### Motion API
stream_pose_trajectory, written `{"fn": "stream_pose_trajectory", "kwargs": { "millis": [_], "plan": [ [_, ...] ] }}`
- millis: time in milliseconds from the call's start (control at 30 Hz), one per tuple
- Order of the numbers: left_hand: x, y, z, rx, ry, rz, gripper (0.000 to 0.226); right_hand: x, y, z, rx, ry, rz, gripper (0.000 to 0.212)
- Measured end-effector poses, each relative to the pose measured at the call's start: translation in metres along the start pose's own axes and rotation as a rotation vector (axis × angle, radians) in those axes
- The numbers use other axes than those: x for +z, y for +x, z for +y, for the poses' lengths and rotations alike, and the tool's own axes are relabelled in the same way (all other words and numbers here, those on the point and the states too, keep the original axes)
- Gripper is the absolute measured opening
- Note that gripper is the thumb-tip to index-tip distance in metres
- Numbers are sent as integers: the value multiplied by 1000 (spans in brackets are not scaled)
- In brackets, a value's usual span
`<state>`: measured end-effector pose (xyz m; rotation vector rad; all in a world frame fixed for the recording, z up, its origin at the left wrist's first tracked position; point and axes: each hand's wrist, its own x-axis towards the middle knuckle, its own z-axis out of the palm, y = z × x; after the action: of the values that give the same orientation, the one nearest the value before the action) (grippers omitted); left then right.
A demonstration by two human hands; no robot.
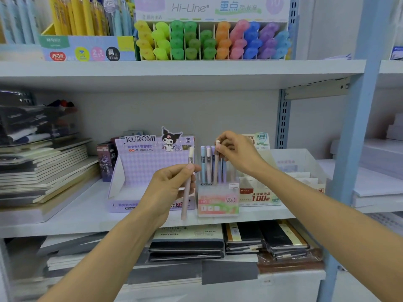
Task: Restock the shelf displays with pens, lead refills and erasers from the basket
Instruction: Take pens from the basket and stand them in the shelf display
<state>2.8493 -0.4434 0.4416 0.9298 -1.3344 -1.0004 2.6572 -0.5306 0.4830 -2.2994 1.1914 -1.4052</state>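
Right hand (237, 154) pinches 1 refill tube (216, 170) in the Fruit Soda box (218, 202), left hand (168, 188) grips a spare (185, 199); skewed push may tip neighbours (205, 164).

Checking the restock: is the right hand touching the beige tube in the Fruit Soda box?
Touching. The head view shows the right hand pinching the cap of the beige tube, which stands in the Fruit Soda box.

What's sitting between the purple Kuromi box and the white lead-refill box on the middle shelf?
Head view: the clear Fruit Soda holder stands between them, pastel tubes upright in it; the right hand pinches one by its top.
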Motion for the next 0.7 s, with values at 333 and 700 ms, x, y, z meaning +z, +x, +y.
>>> {"fn": "stream_pose_trajectory", "kwargs": {
  "millis": [333,700],
  "plan": [
    [1,4,-5,-11,-74,83,34,11,2,14,-55,-139,90,11],
    [8,2,0,93,-37,97,38,1,-16,-23,2,330,-90,22]
  ]
}}
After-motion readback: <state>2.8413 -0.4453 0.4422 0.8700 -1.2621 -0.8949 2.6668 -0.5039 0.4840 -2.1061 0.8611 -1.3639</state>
